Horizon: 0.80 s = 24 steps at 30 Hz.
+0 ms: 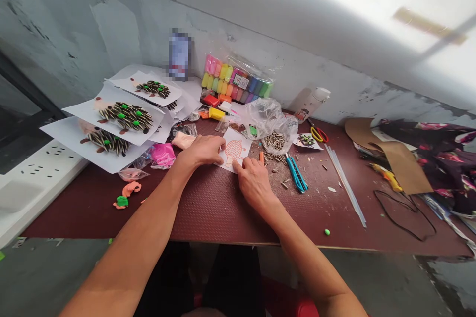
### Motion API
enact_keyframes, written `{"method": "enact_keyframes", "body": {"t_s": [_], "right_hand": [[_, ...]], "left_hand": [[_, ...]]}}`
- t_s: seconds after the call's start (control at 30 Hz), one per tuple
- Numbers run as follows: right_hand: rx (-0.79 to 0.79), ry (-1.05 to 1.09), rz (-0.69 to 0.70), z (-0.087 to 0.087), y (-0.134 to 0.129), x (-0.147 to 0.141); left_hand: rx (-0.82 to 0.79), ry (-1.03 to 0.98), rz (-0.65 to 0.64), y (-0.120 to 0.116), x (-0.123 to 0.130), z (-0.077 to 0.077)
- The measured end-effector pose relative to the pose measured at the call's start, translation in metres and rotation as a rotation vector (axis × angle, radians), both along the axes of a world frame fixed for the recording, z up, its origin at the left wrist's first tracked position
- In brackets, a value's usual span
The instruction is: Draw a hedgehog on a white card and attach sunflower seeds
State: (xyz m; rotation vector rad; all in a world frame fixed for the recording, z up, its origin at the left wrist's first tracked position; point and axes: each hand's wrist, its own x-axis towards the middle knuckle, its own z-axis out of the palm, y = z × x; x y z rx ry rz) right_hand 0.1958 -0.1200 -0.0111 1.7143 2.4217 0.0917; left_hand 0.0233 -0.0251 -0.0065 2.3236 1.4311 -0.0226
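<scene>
A small white paper [243, 142] with an orange drawing of a round-bodied animal lies on the dark red table between my hands. My left hand [208, 151] grips its left edge, fingers bent and close together. At the lower right edge, my right hand [255, 181] has its thumb on the sheet and its other fingers curled. An orange stick [261, 158] is just beyond my right hand. Sunflower seeds [275, 141] fill a clear plastic bag behind it, with more scattered around.
Papers with seed hedgehogs [128, 118] are stacked at left, near pink clay [162, 155]. Colored clay packs [238, 79] lean against the wall. A blue cutter [296, 174], scissors [319, 133], clear sticks [345, 185] and a yellow glue gun [388, 177] lie to the right.
</scene>
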Motion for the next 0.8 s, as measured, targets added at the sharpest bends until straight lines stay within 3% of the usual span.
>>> {"method": "enact_keyframes", "body": {"t_s": [0.17,0.4,0.8], "right_hand": [[0.073,0.034,0.002,-0.005,0.000,0.013],[0.010,0.046,0.072,-0.005,0.001,0.009],[0.009,0.061,-0.024,-0.005,0.004,0.003]], "left_hand": [[-0.005,-0.010,-0.001,0.000,0.000,0.000],[-0.014,0.005,-0.005,-0.001,0.000,0.002],[-0.001,0.003,-0.006,-0.001,0.000,0.000]]}}
